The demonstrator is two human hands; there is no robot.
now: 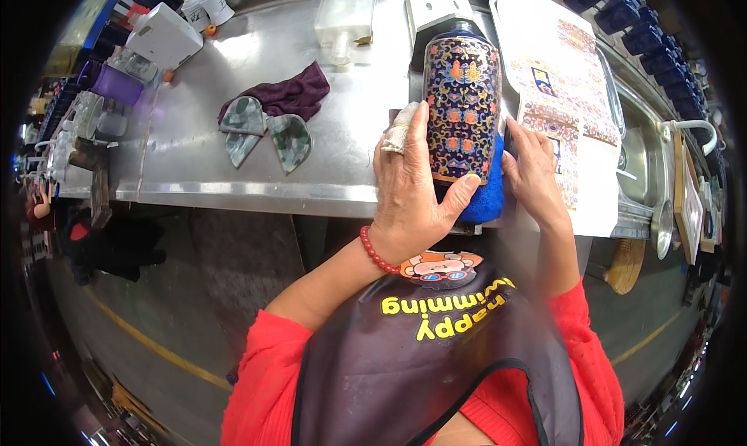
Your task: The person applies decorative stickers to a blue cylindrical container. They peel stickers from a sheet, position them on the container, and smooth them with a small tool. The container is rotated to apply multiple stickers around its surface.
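A dark blue bottle (461, 108) with a dense multicoloured floral pattern lies on a support, its neck pointing away from me. My left hand (412, 181) grips its lower left side, fingers along the edge and thumb across the base. Whitish wrapping covers one finger, and a red bead bracelet circles that wrist. My right hand (535, 166) is just right of the bottle, fingers apart, over the edge of a patterned printed sheet (595, 185). Whether its fingertips touch the bottle or the sheet, I cannot tell. A bright blue cloth (486, 201) sits under the bottle's near end.
On the metal table (187, 146) lie a dark purple cloth (292, 92) and grey-green camouflage cloth pieces (289, 143). A clear bottle (345, 18) stands farther back. Left are a white box (165, 35) and purple container (110, 80). A sink (640, 162) and several dark blue bottles (654, 38) are right.
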